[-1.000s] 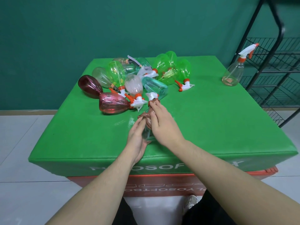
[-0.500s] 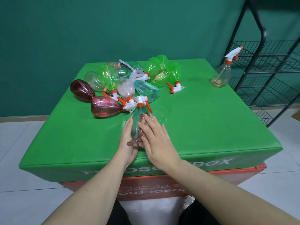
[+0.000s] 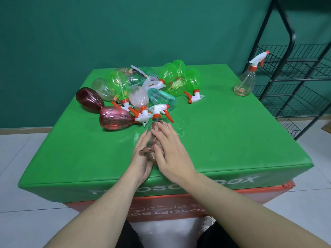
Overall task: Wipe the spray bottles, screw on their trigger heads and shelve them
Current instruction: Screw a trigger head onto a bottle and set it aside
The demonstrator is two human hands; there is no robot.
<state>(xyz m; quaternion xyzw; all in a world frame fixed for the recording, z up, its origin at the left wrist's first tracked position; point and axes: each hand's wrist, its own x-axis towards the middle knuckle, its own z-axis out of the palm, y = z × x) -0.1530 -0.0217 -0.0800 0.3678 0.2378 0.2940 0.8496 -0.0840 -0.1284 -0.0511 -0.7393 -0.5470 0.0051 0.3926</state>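
A clear spray bottle [image 3: 149,138] lies on the green padded table [image 3: 232,140] near its front edge, its white and orange trigger head [image 3: 160,111] pointing away from me. My left hand [image 3: 142,158] holds the bottle's left side. My right hand [image 3: 170,154] presses a brown cloth [image 3: 157,128] over the bottle's top, thumb against the cloth's bunched end. Most of the bottle body is hidden between my hands.
A pile of several green, red and clear spray bottles [image 3: 136,93] lies at the back left of the table. One clear bottle [image 3: 244,83] stands upright at the back right corner. A black wire shelf rack [image 3: 293,72] stands right of the table. Wet patches shine beside my hands.
My right hand slid the cloth back along the bottle from the neck toward me, uncovering the trigger head. The left hand kept its hold.
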